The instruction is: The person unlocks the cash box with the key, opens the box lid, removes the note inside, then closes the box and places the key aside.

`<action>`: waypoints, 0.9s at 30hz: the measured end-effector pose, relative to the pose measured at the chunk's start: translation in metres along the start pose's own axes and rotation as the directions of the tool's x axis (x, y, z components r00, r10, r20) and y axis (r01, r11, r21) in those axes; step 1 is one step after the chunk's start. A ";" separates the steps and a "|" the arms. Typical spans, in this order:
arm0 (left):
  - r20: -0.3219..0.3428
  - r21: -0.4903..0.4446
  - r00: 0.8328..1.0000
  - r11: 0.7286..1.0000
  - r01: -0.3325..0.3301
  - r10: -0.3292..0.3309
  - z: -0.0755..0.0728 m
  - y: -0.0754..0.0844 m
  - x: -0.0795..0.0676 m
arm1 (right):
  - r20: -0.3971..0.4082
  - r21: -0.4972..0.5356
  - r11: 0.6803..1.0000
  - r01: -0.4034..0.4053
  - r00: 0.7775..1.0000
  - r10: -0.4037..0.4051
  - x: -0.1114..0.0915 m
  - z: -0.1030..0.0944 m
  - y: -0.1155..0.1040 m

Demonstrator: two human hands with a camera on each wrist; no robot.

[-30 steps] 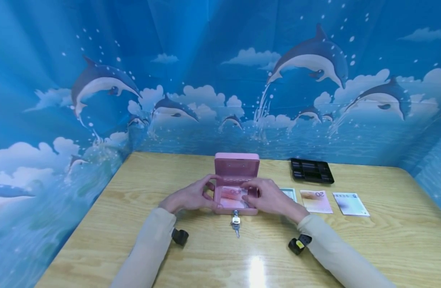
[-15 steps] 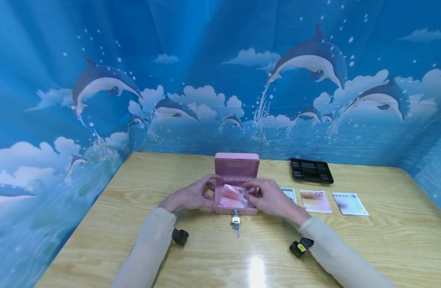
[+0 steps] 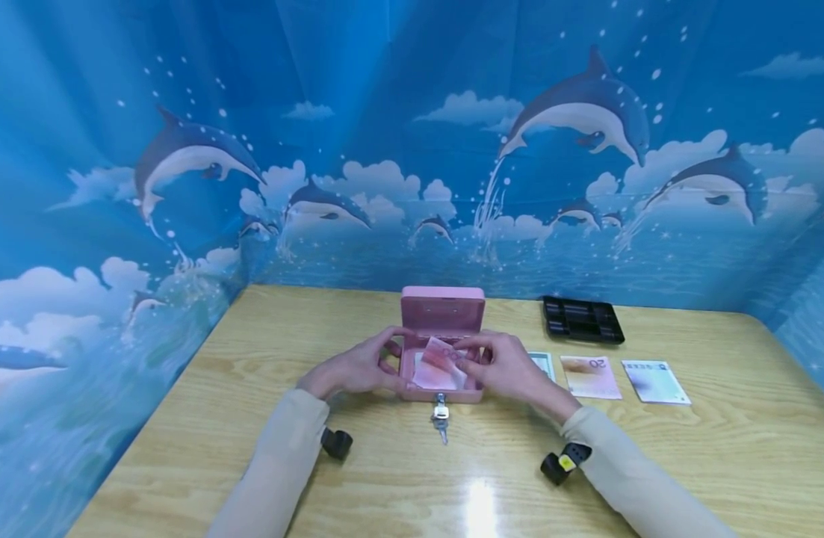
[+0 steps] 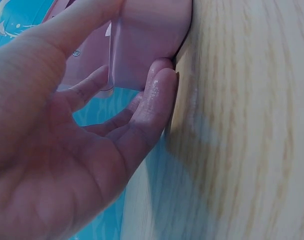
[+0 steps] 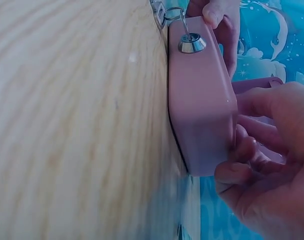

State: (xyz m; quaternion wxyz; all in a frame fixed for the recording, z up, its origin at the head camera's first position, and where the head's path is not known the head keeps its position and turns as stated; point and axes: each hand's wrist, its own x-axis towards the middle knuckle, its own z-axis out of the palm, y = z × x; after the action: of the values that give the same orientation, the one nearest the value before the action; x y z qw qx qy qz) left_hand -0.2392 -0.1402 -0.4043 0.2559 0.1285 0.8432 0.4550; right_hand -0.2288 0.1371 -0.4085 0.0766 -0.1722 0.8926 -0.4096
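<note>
While the left hand (image 3: pixel 361 364) steadied the pink cash box (image 5: pixel 199 100), the right hand (image 3: pixel 502 364) pinched a red banknote (image 3: pixel 437 353) between thumb and fingers. Note tilted, one end raised above the box floor; paler paper (image 3: pixel 433 377) lay beneath it, print too small to read. Left hand spread to span the box's left end, thumb at the front corner, fingers round the side. Right hand's lower fingers curled beside the right end wall. Box stood near the middle of the wooden table (image 3: pixel 398 478), lid (image 3: pixel 442 312) upright toward the far edge. Key in the front lock (image 5: pixel 192 44), more keys (image 3: pixel 441 424) hanging from its ring.

Right of the box, in a row: a greenish banknote (image 3: pixel 541 363) partly hidden by the right hand, a 20 note (image 3: pixel 592 376), a bluish-white note (image 3: pixel 656 382). Black compartment tray (image 3: pixel 582 320) sat behind these, just inside the table's far edge. Dolphin-printed backdrop (image 3: pixel 385 97) hung beyond.
</note>
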 end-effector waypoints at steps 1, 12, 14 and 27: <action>-0.001 0.000 1.000 1.000 0.001 -0.001 0.000 0.000 0.000 | 0.000 -0.002 1.000 0.008 1.000 -0.008 0.000 0.000 0.000; 0.003 -0.007 1.000 1.000 -0.023 0.023 0.000 -0.001 0.001 | -0.078 -0.144 0.970 0.195 0.975 -0.207 -0.002 0.003 -0.001; 0.007 -0.012 1.000 1.000 -0.029 0.029 0.000 -0.002 0.001 | -0.065 -0.132 0.970 0.203 0.975 -0.213 -0.003 0.004 -0.002; 0.005 -0.016 1.000 1.000 -0.020 0.020 0.000 -0.002 0.002 | -0.029 -0.048 0.977 0.206 0.978 -0.208 -0.005 0.002 -0.004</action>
State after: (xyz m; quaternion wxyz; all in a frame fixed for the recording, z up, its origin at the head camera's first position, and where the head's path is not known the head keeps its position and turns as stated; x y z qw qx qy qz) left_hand -0.2403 -0.1404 -0.4066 0.2548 0.1361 0.8375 0.4638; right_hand -0.2226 0.1357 -0.4070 0.0146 -0.2589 0.8800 -0.3980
